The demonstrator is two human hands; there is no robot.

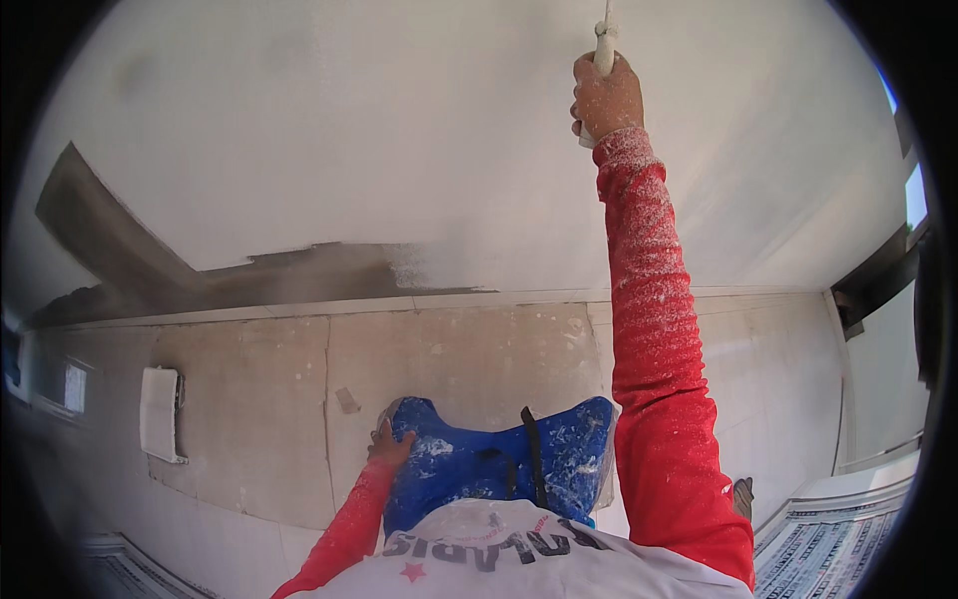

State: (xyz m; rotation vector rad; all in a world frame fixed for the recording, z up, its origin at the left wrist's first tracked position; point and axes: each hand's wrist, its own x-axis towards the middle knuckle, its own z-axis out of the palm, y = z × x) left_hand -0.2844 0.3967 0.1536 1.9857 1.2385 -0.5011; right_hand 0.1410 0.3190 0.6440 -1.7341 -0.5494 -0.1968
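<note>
Stretched out far ahead, my right hand (609, 100) is closed round the white, paint-crusted handle (605, 48) of a tool. A thin rod rises from it like a paint roller's; its working end is out of the picture. Beyond the hand stretches a white-coated wall (399, 130), with a dark grey uncoated patch (200, 285) low on the left. My left hand (390, 444) rests on my blue trouser leg at the knee, holding nothing, its thumb apart from the fingers. White specks cover the red right sleeve (649, 270).
A white, shallow rectangular object (160, 414) is on the floor at the left. Dusty brown floor covering (459, 359) runs along the wall's foot, with a small flat scrap (347, 400) on it. A dark-framed opening (888, 270) stands at the right, and a louvred white panel (838, 539) at the lower right.
</note>
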